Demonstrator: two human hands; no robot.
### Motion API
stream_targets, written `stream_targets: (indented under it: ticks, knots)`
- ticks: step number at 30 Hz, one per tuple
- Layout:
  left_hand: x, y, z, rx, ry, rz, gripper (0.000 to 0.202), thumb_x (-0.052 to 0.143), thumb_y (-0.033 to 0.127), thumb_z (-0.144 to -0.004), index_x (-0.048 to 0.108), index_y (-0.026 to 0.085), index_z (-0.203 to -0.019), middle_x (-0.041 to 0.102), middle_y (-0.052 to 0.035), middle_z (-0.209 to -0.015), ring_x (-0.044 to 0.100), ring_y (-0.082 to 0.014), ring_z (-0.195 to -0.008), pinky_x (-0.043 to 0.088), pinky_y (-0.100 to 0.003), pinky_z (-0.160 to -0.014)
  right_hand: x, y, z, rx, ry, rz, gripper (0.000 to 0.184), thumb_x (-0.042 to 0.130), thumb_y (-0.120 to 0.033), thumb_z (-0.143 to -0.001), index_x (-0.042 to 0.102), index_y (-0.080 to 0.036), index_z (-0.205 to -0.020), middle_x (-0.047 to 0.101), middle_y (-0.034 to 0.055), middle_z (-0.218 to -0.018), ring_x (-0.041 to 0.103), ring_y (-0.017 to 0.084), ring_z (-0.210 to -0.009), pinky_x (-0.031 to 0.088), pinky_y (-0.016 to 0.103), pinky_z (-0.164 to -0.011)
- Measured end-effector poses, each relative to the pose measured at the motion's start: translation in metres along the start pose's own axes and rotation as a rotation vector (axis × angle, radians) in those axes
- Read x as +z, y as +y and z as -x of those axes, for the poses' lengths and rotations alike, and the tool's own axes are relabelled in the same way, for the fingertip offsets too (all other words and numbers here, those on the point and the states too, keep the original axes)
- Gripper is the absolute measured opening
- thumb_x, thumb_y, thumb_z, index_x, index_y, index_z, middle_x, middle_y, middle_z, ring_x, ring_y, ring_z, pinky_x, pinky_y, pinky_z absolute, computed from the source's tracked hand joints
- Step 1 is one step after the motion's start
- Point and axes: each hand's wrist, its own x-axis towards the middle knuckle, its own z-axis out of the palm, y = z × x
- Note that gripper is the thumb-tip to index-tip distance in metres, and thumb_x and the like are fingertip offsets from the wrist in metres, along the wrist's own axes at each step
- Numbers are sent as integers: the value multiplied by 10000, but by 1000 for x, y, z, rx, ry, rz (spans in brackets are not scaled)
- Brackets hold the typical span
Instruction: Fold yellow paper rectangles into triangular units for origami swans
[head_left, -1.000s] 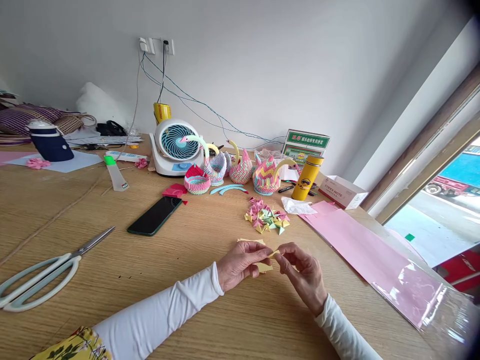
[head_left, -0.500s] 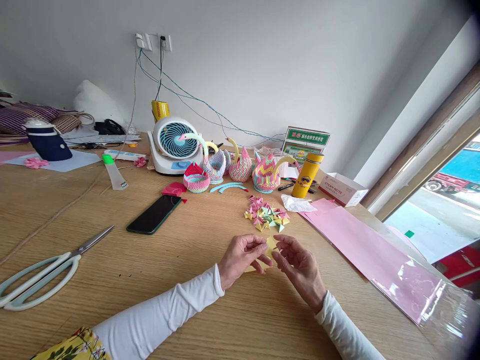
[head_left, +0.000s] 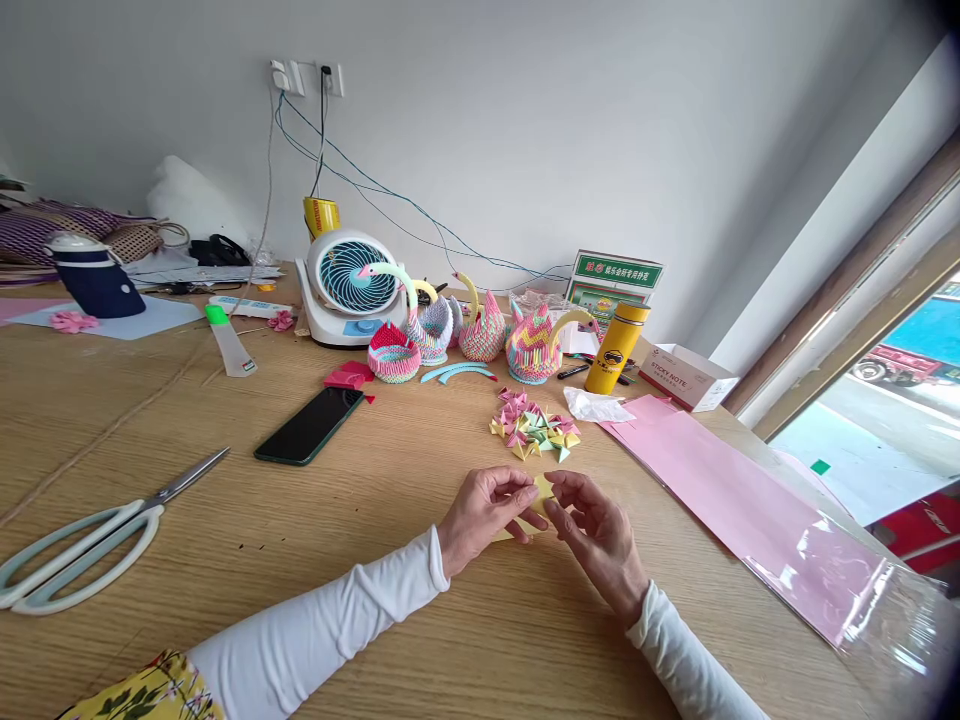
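A small piece of yellow paper (head_left: 543, 489) is held up between my two hands. My left hand (head_left: 484, 515) pinches its left side between thumb and fingers. On the other side my right hand (head_left: 598, 530) has thumb and forefinger closed on the paper's right edge. More yellow paper (head_left: 513, 534) lies on the table below my left fingers, partly hidden by them. Just beyond my hands is a loose pile of folded paper triangles (head_left: 534, 425) in pink, yellow and green.
Several folded-paper swans (head_left: 482, 330) stand behind the pile, near a white fan (head_left: 352, 285). A yellow bottle (head_left: 616, 348) and a sticky note box (head_left: 686, 378) are at the right, above pink paper sheets (head_left: 735, 490). Scissors (head_left: 135, 525) and a phone (head_left: 309, 427) lie at the left.
My right thumb and forefinger have come closer together on the yellow paper's right side. My left hand keeps almost the same pinch.
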Motion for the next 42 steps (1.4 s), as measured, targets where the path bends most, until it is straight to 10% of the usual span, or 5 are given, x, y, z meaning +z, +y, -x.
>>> stream_targets:
  ticks: [42]
  knots:
    - [4, -6, 9, 84, -33, -318, 248, 499, 397, -852, 600, 171, -865, 687, -72, -863, 699, -198, -627, 453, -190, -406, -6, -11, -5, 175, -108, -221, 311, 665, -465, -764, 647, -155, -744, 601, 15, -663, 515, 122, -583, 416, 237, -534]
